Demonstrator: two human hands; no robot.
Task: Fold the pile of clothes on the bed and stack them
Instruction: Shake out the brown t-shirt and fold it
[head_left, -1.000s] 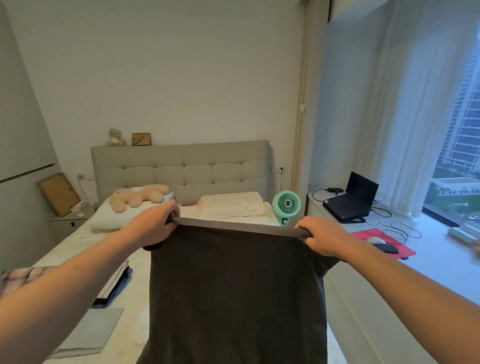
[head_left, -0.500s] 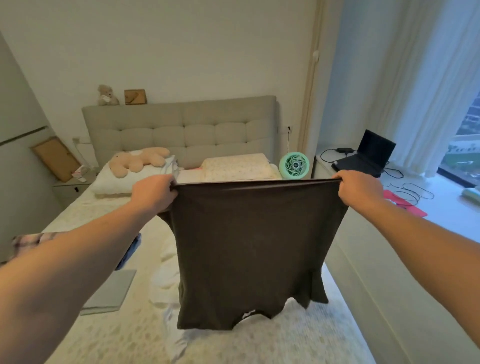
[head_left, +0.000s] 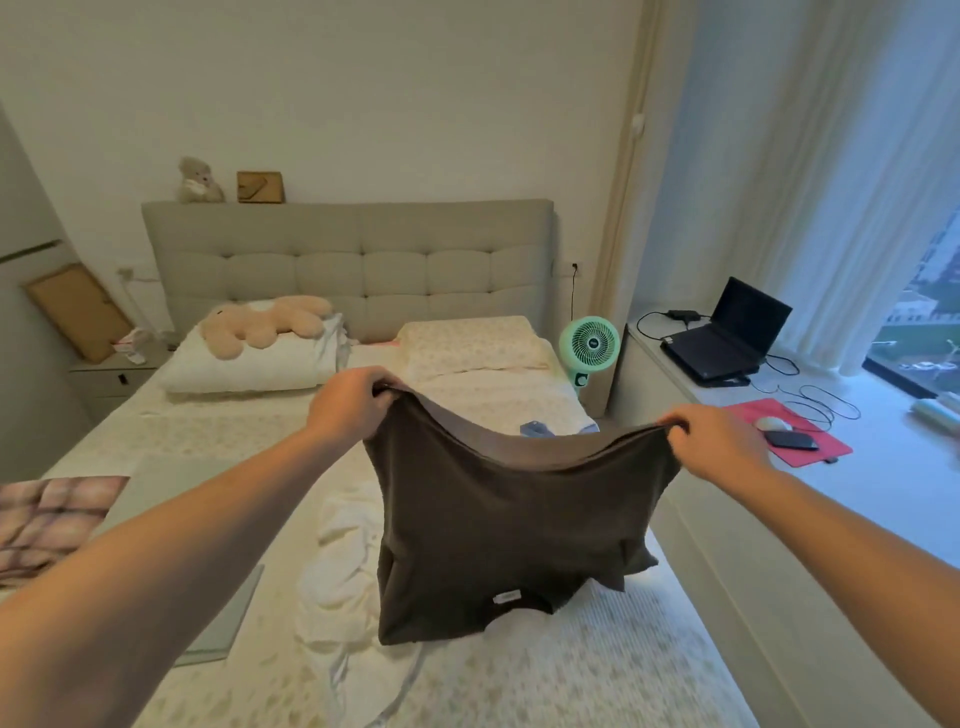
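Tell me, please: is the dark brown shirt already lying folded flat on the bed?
No, the dark brown shirt hangs unfolded, upside down, between the left hand and the right hand, which grip its hem above the bed.

matt brown cloth t-shirt (head_left: 509, 525), tufted fabric headboard (head_left: 353, 260), glossy plastic fan (head_left: 589, 343)

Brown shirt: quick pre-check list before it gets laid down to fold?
1. Left hand grips one hem corner of the brown shirt: ok.
2. Right hand grips the other corner: ok.
3. Hem taut between the hands: not ok, it sags.
4. Collar end on the bed: ok, neck label faces up.
5. Landing spot free: not ok, the crumpled white garment lies beside and partly under the shirt.
6. Sleeves flat: cannot tell, the right one bunches.
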